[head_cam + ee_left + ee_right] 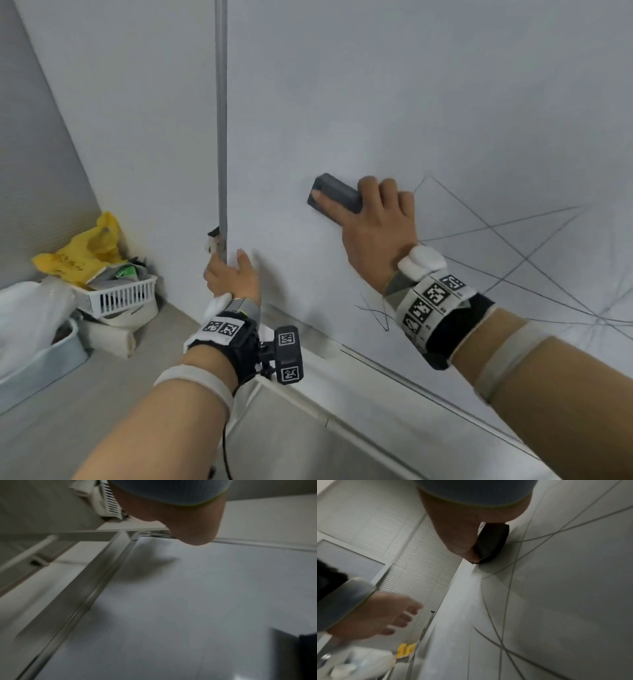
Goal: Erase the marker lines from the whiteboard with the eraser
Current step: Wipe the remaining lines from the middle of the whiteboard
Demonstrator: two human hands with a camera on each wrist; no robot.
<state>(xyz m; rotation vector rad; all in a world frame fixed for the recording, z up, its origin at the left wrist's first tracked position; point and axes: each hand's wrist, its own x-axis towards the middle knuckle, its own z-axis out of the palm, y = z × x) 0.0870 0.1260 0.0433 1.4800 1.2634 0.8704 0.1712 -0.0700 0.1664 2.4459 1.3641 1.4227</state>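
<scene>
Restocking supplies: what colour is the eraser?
Dark grey, almost black; the eraser shows best in the head view.

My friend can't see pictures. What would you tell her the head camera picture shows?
A person's right hand presses a dark eraser against a whiteboard, left of crossing marker lines. The left hand holds the board's left edge, and a white basket sits further left.

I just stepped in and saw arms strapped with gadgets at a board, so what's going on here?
A person is wiping a whiteboard. Their right hand grips a dark eraser against the board, left of the crossing marker lines that remain. A small scribble also remains below that wrist. The left hand holds the board's left edge near its grey frame.
</scene>
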